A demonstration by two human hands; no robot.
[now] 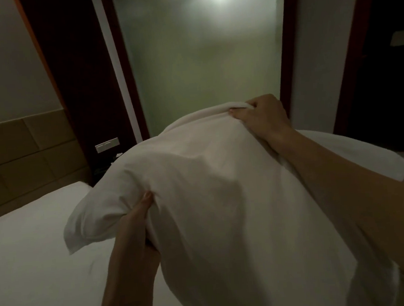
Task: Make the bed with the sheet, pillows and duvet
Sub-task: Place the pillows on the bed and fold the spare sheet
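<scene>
**Pillow in both hands, bed half made**

Above the near side of the bed, a pillow (212, 200) is held up in the air by both hands, filling most of the view. Below it and to the left, the sheet (30, 251) lies flat and smooth over the mattress, reaching up to the padded headboard (27, 154) — so the sheet step looks done. No pillow is seen at the head of the bed yet, and no duvet can be picked out; a white shape behind the right forearm could be bedding, but it is too dim to tell. Judging from this, the task is at the pillow stage, with placing the pillows and spreading the duvet left to do.

The left hand (135, 235) comes up from below and pinches a fold of the pillowcase near the pillow's left corner, thumb on the near face, fingers hidden behind the cloth. The right hand (263, 116) reaches across the top with the arm stretched out, its fingers curled over the far upper edge and gripping the fabric there. The pillow hangs between the two grips — its left corner drooping towards the sheet.
</scene>
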